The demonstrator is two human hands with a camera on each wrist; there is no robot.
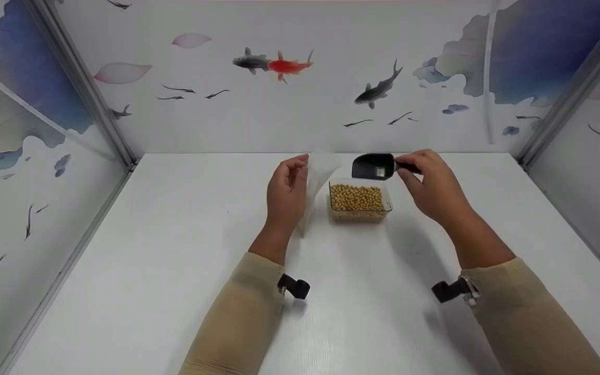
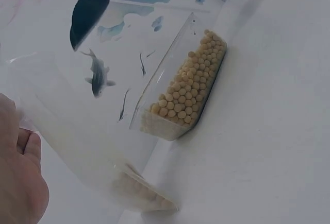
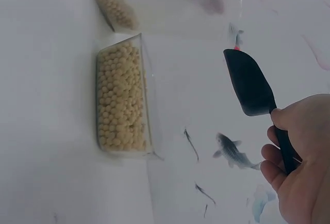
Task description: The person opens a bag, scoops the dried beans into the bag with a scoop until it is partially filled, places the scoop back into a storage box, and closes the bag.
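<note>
My left hand (image 1: 286,192) holds a translucent plastic bag (image 2: 77,136) upright by its upper part, its mouth spread at the top. Some round tan beans (image 3: 114,9) lie in the bag's bottom corner. In my right hand (image 1: 435,185) is the handle of a black scoop (image 1: 373,166), gripped between thumb and curled fingers (image 3: 273,154). The scoop hangs above the back edge of a clear rectangular container (image 1: 361,216), to the right of the bag's mouth. Similar beans (image 1: 356,198) fill much of that container. A pale patch shows inside the scoop; no beans can be made out there.
The container stands on a white table (image 1: 175,271), just right of the bag. White panels (image 1: 300,114) printed with fish and petals enclose the back and sides. Each sleeve carries a small black camera mount (image 1: 295,287) near the wrist.
</note>
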